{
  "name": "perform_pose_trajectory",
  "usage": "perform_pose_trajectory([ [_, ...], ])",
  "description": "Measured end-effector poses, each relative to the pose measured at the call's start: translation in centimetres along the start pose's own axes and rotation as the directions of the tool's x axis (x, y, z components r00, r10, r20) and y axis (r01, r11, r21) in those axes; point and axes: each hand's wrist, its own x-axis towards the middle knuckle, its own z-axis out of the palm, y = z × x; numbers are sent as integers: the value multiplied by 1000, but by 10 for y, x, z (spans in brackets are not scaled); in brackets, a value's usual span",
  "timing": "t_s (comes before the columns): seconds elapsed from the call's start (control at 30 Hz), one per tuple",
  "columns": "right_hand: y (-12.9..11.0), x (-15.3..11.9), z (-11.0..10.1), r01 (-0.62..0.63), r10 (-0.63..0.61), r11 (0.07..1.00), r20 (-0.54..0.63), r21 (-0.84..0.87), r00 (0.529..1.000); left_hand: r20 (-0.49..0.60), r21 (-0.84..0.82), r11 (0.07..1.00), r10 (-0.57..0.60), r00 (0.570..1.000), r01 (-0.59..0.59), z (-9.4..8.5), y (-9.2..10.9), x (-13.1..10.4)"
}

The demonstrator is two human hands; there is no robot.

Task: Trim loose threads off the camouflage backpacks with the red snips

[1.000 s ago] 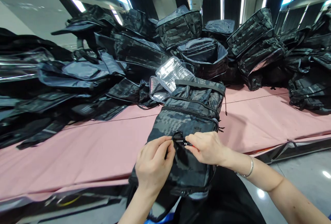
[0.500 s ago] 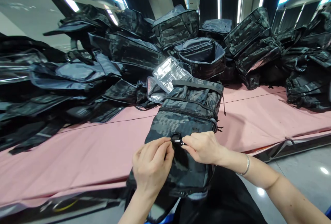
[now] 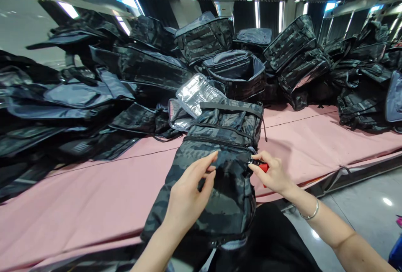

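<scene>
A dark camouflage backpack [image 3: 213,167] lies before me, its lower end by my lap. Over its middle hovers my left hand [image 3: 192,188], with thumb and fingertips apart and nothing between them. My right hand [image 3: 272,172] is closed at the bag's right edge. Between its thumb and index finger is a small black piece [image 3: 253,161] with pale dots, close to the zipper side. A red object [image 3: 264,170] shows inside the same hand; its kind is mostly hidden by the fingers.
A pink-covered table [image 3: 103,196] carries the bag. Behind stand piled camouflage bags [image 3: 150,67], some open with grey lining. A silver-lined flap [image 3: 199,92] lies just beyond the backpack. More bags [image 3: 364,100] sit at the right. Tiled floor [image 3: 361,205] shows beside the table.
My hands were together at a black loop with a silvery part over the bag. Now my right hand has moved right to the bag's edge, and my left fingers have come apart, empty.
</scene>
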Motion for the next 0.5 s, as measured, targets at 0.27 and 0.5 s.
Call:
perform_pose_trajectory([
  [0.27, -5, -2, 3, 20, -19, 1000, 23, -16, 1000, 166, 485, 822, 250, 954, -300, 19, -5, 21],
  [0.5, -10, 1, 2, -7, 8, 1000, 48, -22, 999, 140, 533, 761, 352, 925, -371, 22, 4, 22],
])
